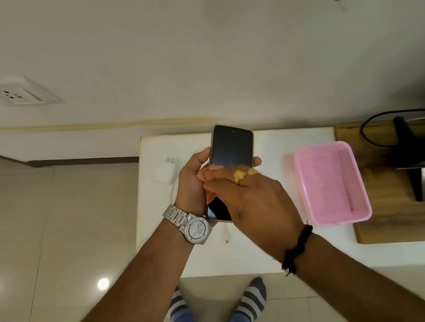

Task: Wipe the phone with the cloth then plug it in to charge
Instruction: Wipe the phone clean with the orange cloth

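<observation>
The phone [232, 148] is a dark-screened handset in a pale case, screen blank and facing up, held above the white table [277, 249] with its top end toward the wall. The white charger plug [165, 171] lies flat on the table left of it, pins toward the wall. The white cable connector [226, 236] lies on the table just below the phone.

- A pink basket [331, 183] sits on my bench [271, 250] at about three o'clock, its mesh wall on the far right side.
- Past it, at three o'clock, a wooden board [392, 223] carries a black stand [411, 161] with a dark cable [367, 135] looping beside it.
- A wall socket [17, 92] shows at ten o'clock.
- My striped socks [251, 301] stand on the tiled floor [38, 224] at six o'clock.
</observation>
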### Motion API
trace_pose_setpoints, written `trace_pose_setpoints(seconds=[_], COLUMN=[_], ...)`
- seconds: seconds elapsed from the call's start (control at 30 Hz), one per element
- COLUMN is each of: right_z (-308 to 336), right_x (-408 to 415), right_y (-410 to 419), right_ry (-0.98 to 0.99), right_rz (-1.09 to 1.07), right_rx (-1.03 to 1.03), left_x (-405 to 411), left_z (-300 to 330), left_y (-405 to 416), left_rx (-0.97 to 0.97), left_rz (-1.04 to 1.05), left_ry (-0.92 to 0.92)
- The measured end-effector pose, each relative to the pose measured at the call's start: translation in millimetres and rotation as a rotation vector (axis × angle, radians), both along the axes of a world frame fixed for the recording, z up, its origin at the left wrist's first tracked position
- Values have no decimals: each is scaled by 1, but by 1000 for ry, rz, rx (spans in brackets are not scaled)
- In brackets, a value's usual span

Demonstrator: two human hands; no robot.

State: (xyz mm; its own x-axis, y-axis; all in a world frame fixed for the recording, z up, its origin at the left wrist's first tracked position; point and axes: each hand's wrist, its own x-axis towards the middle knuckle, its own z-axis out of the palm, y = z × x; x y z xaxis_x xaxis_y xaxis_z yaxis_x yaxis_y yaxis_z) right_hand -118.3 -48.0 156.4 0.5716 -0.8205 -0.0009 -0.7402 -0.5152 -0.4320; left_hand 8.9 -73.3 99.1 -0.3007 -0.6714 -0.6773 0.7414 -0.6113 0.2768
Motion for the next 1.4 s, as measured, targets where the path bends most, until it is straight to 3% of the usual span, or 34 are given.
trace_pose_setpoints(seconds=[0.13,0.2,0.4,0.57,0.73,0.9,0.97,1.07,1.2,1.33,1.4], right_z=[0,-1,0,4,10,7,-6,-12,-1,0,-6], right_x=[-7,-12,-1,-5,8,5,3,15,11,5,10], right_y=[-58,-63,1,-53,14,-38,-13,27,-24,16,32], right_ry=[24,23,31,38,86,-12,4,-138,-56,-44,-131], right_rz=[-173,-221,-6,-208,-7,-235,-208,-54,-196,-188,-117], right_rx=[-126,-84,44,-131,111,-141,-86,74,-121,-31,-35], left_x=[-2,4,6,3,5,4,10,9,4,13,10], left_z=[1,3,5,8,13,14,18,16,16,18,21], left_y=[15,15,13,17,9,7,3,3,8,6,8], left_rx=[-41,-38,-10,-47,-33,-59,-51,-43,-40,-31,-58], left_rz=[-50,-28,24,-3,24,32,53,42,74,105,80], left_ry=[23,-7,-25,9,-22,-29,-54,-75,-64,-88,-98])
